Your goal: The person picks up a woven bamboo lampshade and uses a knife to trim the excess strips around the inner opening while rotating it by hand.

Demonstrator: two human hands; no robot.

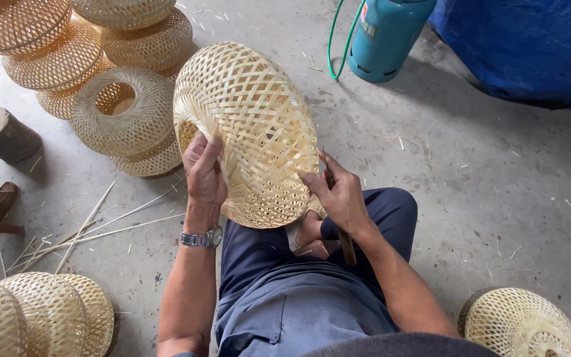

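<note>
Seated on the concrete floor, the person holds a pale woven bamboo shade tilted on its side over the knees, dome facing the camera, open rim toward the left. Left hand, wristwatch on that wrist, grips the rim: thumb outside, fingers hooked around the edge. Right hand is closed around a thin dark-handled tool whose tip lies against the lower right of the weave, with the forefinger pressed on the strips. The shade looks light and springy, an open lattice of thin slats; it would likely flex or crack under a hard squeeze on the dome, so the bound rim seems the soundest place to hold, as now. The smooth strips may be a bit slippery. Around: a stack of darker finished shades just left of the held one, more pale ones at the lower left and one at the lower right. Loose bamboo slivers lie scattered by the left knee, a short log at the left edge, a teal gas cylinder with green hose beyond, and a blue tarp at the upper right. The stack crowds the left side; nothing blocks the hands.
</note>
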